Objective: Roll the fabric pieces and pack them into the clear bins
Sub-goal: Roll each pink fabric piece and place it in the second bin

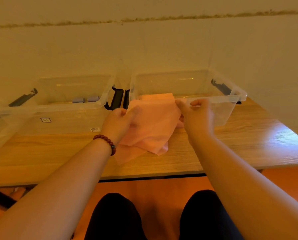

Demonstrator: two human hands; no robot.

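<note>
The cloth is plain pale pink, and the desk under it is light wood with a fine streaked grain. Both bins are clear plastic with black latches; the left bin holds two grey-blue rolls and bears a small white label. A bracelet of dark red beads circles one wrist, the floor is orange, and the wall is cream.

Just beyond your left grip and right grip, the pink cloth and the right bin rim block the way. Left of your left grip stands the left bin. Bare desk lies open right of your right grip.
</note>
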